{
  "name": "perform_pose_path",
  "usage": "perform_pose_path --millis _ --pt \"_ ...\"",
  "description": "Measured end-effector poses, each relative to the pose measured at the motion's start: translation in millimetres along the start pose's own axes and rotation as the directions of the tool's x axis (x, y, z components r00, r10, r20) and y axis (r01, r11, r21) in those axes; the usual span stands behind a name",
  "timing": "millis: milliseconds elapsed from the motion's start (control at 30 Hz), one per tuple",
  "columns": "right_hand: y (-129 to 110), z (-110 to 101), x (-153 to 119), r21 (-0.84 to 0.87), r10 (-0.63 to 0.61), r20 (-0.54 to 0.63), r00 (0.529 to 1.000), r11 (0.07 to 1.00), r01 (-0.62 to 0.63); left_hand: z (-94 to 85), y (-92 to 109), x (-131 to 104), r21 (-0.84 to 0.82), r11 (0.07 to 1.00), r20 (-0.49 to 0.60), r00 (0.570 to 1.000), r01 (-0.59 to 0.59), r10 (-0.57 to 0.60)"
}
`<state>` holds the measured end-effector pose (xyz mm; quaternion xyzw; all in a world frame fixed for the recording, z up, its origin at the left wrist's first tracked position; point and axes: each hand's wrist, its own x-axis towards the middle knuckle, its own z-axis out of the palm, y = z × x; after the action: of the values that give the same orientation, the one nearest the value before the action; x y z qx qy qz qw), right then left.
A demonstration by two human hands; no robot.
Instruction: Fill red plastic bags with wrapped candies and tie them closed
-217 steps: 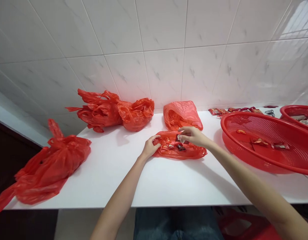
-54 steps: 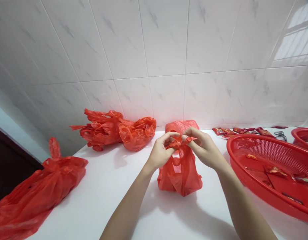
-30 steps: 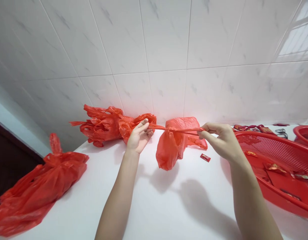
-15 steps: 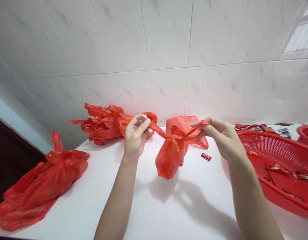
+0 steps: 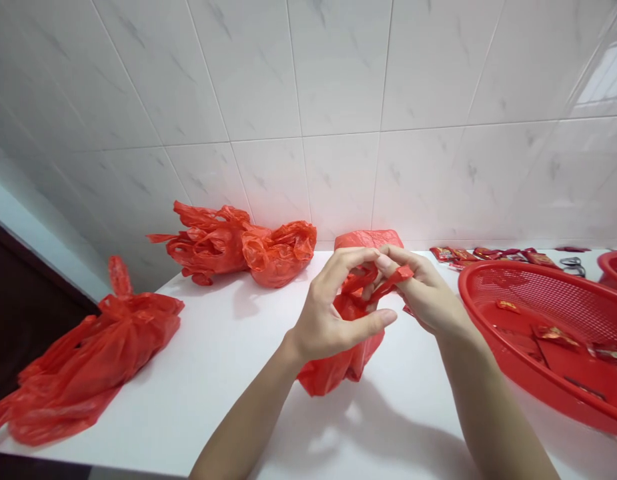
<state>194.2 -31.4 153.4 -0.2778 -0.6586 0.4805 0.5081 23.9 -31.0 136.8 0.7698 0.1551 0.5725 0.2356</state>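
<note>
A small red plastic bag (image 5: 338, 367) with its neck gathered hangs between my hands over the white table. My right hand (image 5: 428, 293) pinches the bag's twisted handle, and a free end sticks out past its thumb. My left hand (image 5: 333, 307) curves round the front of the bag's top, thumb and fingers apart, fingertips close to those of my right hand. Whether the left fingertips touch a strand is hard to tell. Behind the hands another red bag (image 5: 371, 239) lies near the wall, mostly hidden.
Crumpled red bags (image 5: 213, 243) and a rounder red bag (image 5: 281, 257) sit by the wall. A large red bag (image 5: 98, 367) lies at left. At right is a red basket (image 5: 538, 277) with packets inside; more small packets (image 5: 488, 255) lie behind it.
My hands have come together above the bag. My left hand has moved right, its fingers opening off the strand that it pinched. The bag hangs slightly lower.
</note>
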Motion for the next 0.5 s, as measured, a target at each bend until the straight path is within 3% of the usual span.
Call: perform_pose_path --millis 67,133,233,300,400,500 --pt "-1.6 -0.2 -1.0 -0.007 -0.008 -0.017 1.000 1.000 0.008 3.8 0.5 -2.2 0.036 0.999 -0.072 0.997 0.020 -0.017" --pt "-3.9 -0.5 -2.5 -0.002 -0.013 -0.046 0.999 1.000 0.013 7.5 -0.7 -6.3 0.008 0.990 -0.084 0.987 0.141 -0.140" --pt "-7.4 -1.9 -5.0 0.006 -0.026 -0.085 0.996 1.000 0.027 12.6 -7.1 -16.7 -0.083 0.923 0.094 0.925 0.376 -0.368" --pt "-9.0 -2.4 -6.0 -0.005 -0.034 -0.093 0.995 0.999 0.033 14.7 -12.5 -25.2 -0.133 0.874 0.165 0.880 0.467 -0.445" --pt "-10.2 -1.2 -6.5 0.001 -0.038 -0.068 0.997 0.999 0.038 12.0 -17.1 -37.8 -0.188 0.837 0.123 0.858 0.514 -0.499" --pt "-11.8 -0.7 -7.6 -0.087 -0.057 -0.012 0.998 0.995 0.056 -3.6 -18.4 -48.0 -0.139 0.809 0.024 0.818 0.571 -0.574"
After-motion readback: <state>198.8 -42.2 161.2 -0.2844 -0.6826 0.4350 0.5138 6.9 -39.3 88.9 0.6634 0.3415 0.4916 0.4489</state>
